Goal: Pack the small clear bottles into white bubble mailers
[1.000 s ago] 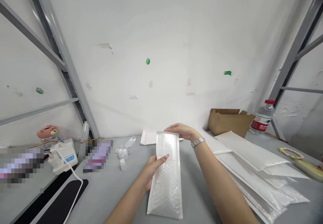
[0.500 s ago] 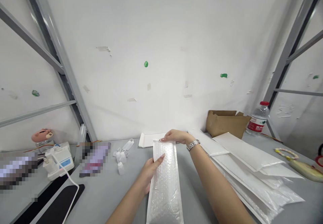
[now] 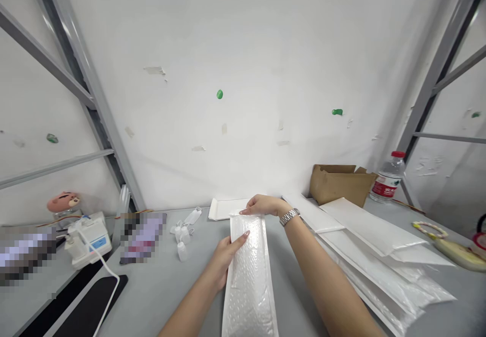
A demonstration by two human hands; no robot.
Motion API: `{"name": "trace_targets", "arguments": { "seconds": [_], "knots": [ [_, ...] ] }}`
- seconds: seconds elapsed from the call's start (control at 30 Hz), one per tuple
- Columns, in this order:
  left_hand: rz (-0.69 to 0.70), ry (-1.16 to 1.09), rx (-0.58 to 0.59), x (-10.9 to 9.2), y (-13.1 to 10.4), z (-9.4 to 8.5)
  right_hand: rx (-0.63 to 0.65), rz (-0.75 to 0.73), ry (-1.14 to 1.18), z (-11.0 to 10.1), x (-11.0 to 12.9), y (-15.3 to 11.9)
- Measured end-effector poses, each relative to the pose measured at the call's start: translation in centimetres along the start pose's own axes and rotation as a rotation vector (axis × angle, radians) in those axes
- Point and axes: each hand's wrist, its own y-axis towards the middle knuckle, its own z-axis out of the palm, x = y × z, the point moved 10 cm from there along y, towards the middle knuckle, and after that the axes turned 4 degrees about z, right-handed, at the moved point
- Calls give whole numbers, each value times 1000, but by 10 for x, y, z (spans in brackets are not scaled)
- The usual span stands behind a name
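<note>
A long white bubble mailer [image 3: 251, 276] stands out at the bottom centre, its narrow top end pointing at the wall. My left hand [image 3: 227, 257] grips its left side, thumb lying across the front and the other fingers hidden behind. At the top edge, my right hand [image 3: 261, 204] pinches the mailer near its left corner; a silver watch is on that wrist. Behind the top end lies another flat white envelope [image 3: 220, 210]. Several more white mailers [image 3: 364, 230] are piled to the right of my right forearm.
An open cardboard box [image 3: 337, 187] and a red-capped water bottle [image 3: 388, 177] are at the back right. Small translucent bottles [image 3: 183, 251] lie left of my hands. Farther left are a blurred purple item [image 3: 146, 238], a white power strip [image 3: 89, 241] and a black pad [image 3: 91, 306].
Along the mailer's top edge, my right fingers have shifted very slightly left. My left hand keeps its hold, almost unmoved.
</note>
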Motion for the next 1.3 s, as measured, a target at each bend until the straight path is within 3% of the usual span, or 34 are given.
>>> {"name": "trace_targets", "arguments": {
  "seconds": [0.37,0.5,0.57,0.63,0.8,0.9,0.93,1.0,1.17,1.3],
  "knots": [
    [2,-32,40,7,4,2,46,-64,-124,11,17,-3],
    [10,16,97,-2,-2,10,-33,-43,-246,-2,22,-15],
    [18,25,112,-9,-2,8,-196,-34,-267,-29,26,-33],
    [40,29,79,-16,3,-2,-447,-17,-271,-69,28,-65],
    [246,49,-292,-31,16,-52,-1101,25,-327,-161,20,-184],
    [270,29,-288,-25,16,-50,-1309,-82,-472,-172,11,-233],
    [262,26,-271,-23,16,-47,-1296,-139,-549,-167,7,-238],
    [253,33,-257,-20,13,-41,-1128,-239,-726,-143,-7,-230],
    [230,76,-243,-16,8,-33,-687,-206,-1113,-83,-66,-196],
    [209,89,-249,-14,8,-32,-572,-142,-1280,-72,-90,-182]
  ]
}}
